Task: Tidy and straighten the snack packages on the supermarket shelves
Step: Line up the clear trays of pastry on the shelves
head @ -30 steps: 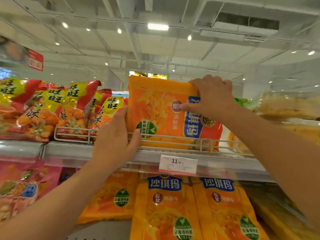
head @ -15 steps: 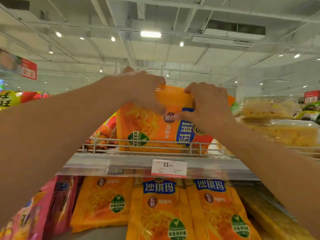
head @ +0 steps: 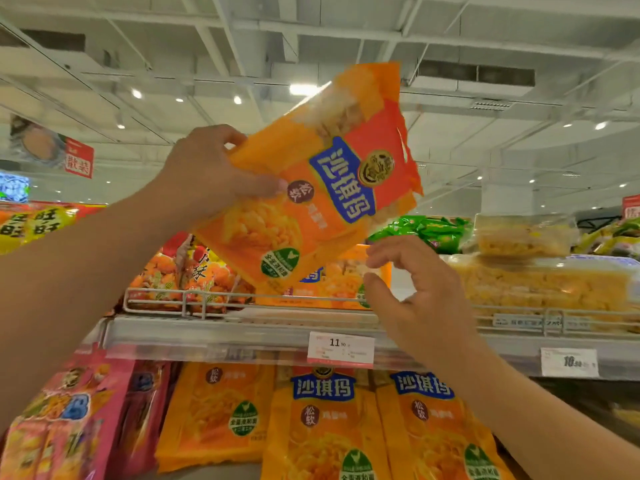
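Holding: left hand [head: 207, 174] grips one orange snack package [head: 311, 178] at its left edge, thumb across the printed front, the other fingers curled behind.
Package position: raised clear of the top shelf [head: 242, 327], in the air above the wire rail [head: 214, 299]; touching no other stock.
Long axis: tilted, running from upper right down to lower left; the sealed top points up and right.
Right hand: right hand [head: 412, 292] sits just below the package's lower right edge, apart from it, holding nothing.
Right fingers: loosely spread and half-curled, thumb and forefinger parted as if ready to pinch.
Nearer hand: the left already has the package; the right lies under its free lower side.
Key relation: package lies up and left of the right fingers, so a short upward reach would likely meet its lower edge.
Shelf slot: matching orange package [head: 332, 282] stands behind the rail directly beneath.
Step judged: package lifted for squaring; resetting upright not yet done.
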